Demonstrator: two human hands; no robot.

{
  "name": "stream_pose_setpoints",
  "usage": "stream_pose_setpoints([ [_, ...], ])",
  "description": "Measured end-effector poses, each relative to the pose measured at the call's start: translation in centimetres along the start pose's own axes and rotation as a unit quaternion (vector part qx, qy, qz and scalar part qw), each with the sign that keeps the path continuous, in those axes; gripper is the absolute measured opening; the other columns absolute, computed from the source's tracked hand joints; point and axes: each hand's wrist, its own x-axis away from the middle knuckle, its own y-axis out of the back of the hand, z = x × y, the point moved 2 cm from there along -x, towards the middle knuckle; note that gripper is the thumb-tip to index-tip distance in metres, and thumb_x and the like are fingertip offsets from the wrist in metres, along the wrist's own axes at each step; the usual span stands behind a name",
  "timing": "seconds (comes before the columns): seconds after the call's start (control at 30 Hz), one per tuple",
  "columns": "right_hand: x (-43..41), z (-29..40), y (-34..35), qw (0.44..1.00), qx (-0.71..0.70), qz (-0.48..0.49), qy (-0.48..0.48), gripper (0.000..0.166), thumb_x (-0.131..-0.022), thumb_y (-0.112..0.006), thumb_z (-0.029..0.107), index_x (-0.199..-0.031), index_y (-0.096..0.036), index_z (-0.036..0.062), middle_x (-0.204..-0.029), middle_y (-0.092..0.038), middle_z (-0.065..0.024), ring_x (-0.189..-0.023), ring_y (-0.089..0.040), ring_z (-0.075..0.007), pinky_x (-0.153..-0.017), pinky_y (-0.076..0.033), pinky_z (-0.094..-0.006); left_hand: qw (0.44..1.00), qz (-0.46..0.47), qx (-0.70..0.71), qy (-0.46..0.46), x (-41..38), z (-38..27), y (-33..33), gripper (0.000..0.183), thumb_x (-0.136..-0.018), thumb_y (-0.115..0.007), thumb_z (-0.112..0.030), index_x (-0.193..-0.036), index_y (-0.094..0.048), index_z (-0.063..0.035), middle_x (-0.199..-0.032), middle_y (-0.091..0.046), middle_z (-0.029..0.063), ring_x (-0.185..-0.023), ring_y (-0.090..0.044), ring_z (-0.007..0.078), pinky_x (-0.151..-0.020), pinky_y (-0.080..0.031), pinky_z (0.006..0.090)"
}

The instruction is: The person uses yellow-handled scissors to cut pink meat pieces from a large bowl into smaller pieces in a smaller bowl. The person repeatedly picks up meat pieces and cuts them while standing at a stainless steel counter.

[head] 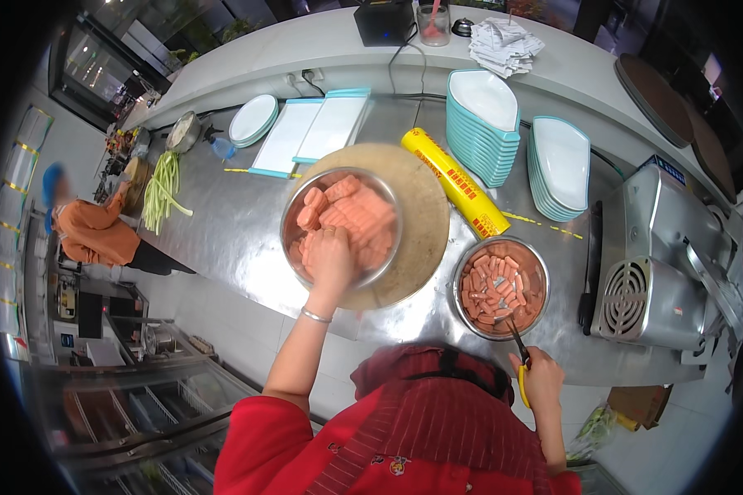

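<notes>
My left hand (pixel 329 257) reaches into a large steel bowl (pixel 396 247) of pink sausage pieces (pixel 353 210), its fingers down among them and partly hidden. That bowl stands on a round wooden chopping board (pixel 426 247). At the lower right my right hand (pixel 542 377) grips scissors with yellow handles (pixel 522 387). Their dark blades reach over the near rim of a smaller steel bowl (pixel 542 309), which holds many short pieces of cut sausage (pixel 492 288). Whether the blades are parted is hard to tell.
Behind the bowls lie a yellow roll of cling film (pixel 455 182), stacked turquoise-edged dishes (pixel 483 124) and white trays (pixel 291 133). A metal machine (pixel 650 260) stands right. Green stalks (pixel 161 192) lie at the left, near a person in an orange top (pixel 96 229).
</notes>
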Motion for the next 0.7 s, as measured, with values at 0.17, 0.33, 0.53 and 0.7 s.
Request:
stream_pose_setpoints([
  [0.17, -0.4, 1.2, 0.5, 1.000, -0.012, -0.008, -0.001, 0.031, -0.079, -0.072, 0.034, -0.084, -0.064, 0.0042, -0.068, -0.062, -0.0122, -0.061, -0.061, -0.0328, -0.055, -0.046, -0.0411, 0.999, -0.009, 0.036, 0.032, 0.2, -1.2, -1.1, 0.015, -0.078, -0.059, -0.007, -0.089, -0.055, 0.0024, -0.093, -0.057, 0.0221, -0.088, -0.056, 0.0366, -0.080, -0.046, 0.0433],
  [0.33, -0.2, 1.1, 0.6, 1.000, -0.014, -0.006, -0.013, 0.031, -0.079, -0.073, 0.033, -0.084, -0.064, 0.0041, -0.068, -0.062, -0.0124, -0.061, -0.061, -0.0336, -0.054, -0.045, -0.0418, 0.999, 0.014, -0.023, 0.034, 0.3, -0.9, -1.8, 0.014, -0.079, -0.057, -0.005, -0.089, -0.053, 0.0037, -0.092, -0.058, 0.0225, -0.088, -0.057, 0.0360, -0.077, -0.048, 0.0419],
  [0.53, 0.1, 1.1, 0.4, 0.999, -0.030, -0.015, -0.012, 0.031, -0.079, -0.072, 0.033, -0.085, -0.064, 0.0041, -0.068, -0.062, -0.0124, -0.061, -0.061, -0.0337, -0.055, -0.046, -0.0420, 0.998, 0.024, -0.049, 0.043, 0.4, -0.5, -2.9, 0.012, -0.077, -0.057, -0.004, -0.086, -0.055, 0.0040, -0.089, -0.057, 0.0225, -0.088, -0.057, 0.0358, -0.075, -0.048, 0.0422],
  [0.7, 0.5, 0.6, 0.4, 0.999, -0.037, -0.012, -0.011, 0.031, -0.079, -0.072, 0.034, -0.087, -0.064, 0.0041, -0.072, -0.064, -0.0119, -0.064, -0.061, -0.0331, -0.056, -0.046, -0.0417, 0.999, -0.011, -0.015, 0.041, 0.4, -1.6, -1.6, 0.015, -0.078, -0.060, -0.009, -0.085, -0.056, 0.0040, -0.087, -0.057, 0.0214, -0.087, -0.056, 0.0358, -0.076, -0.047, 0.0437],
])
